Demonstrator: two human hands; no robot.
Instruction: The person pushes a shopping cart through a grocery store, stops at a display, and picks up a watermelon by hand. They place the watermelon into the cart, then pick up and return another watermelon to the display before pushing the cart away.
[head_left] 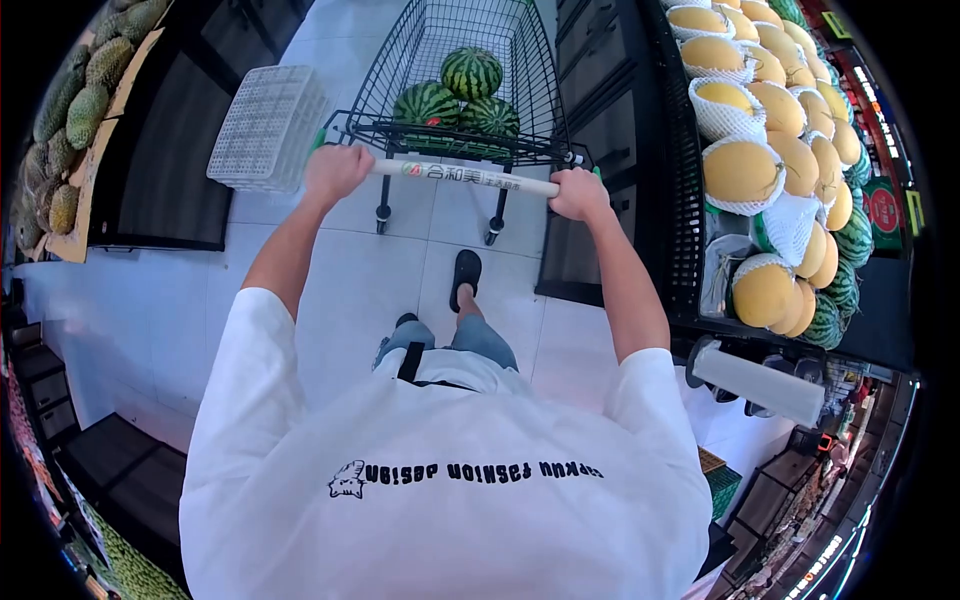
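Black wire shopping cart (400,50), likely weighing heavy with striped green watermelons (472,72), is standing left of the shelf of netted yellow melons (680,150); we are clenching left hand (337,172) and right hand (578,193) around its stiff white handle bar (470,178).

The cart (540,60) is thin black wire metal, and its handle bar (465,176) is smooth white plastic with printed lettering. The watermelons (472,72) have a glossy striped rind. The crate (268,125) is white latticed plastic. The floor (370,280) tiles are pale and shiny. The T-shirt (450,520) is matt white cloth. The yellow melons (742,172) look matt-skinned, several in white foam netting (790,225); the green fruit (88,110) is rough and knobbly.
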